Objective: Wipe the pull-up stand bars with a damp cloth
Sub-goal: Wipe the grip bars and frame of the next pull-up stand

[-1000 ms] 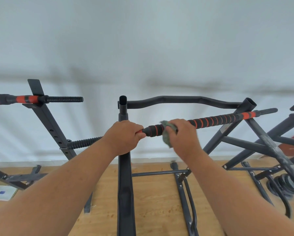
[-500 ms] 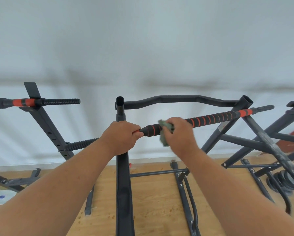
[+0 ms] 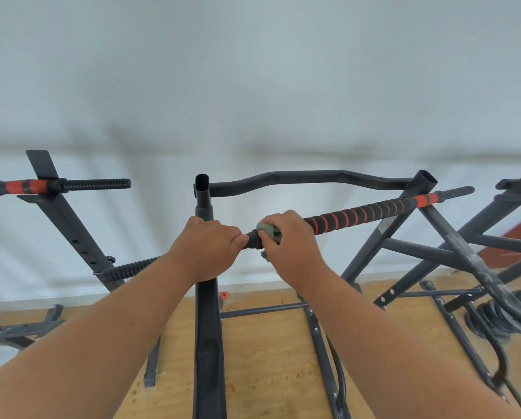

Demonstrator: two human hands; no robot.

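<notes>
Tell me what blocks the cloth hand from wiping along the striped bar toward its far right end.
Nothing visible does. The right hand holds the cloth on the striped bar, whose foam runs bare rightward; the left hand grips on the other side.

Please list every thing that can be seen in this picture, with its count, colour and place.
padded bar: one, black with orange stripes, centre to right, held by both hands
cloth: one, grey-green, wrapped on the padded bar
upright post: one, black, centre
curved top bar: one, black, behind the hands
second bar: one, black and orange, far left
weight plates: several, dark, lower right on the floor
floor: wood, light brown
left hand: gripping the bar's near end
right hand: closed on the cloth
</notes>
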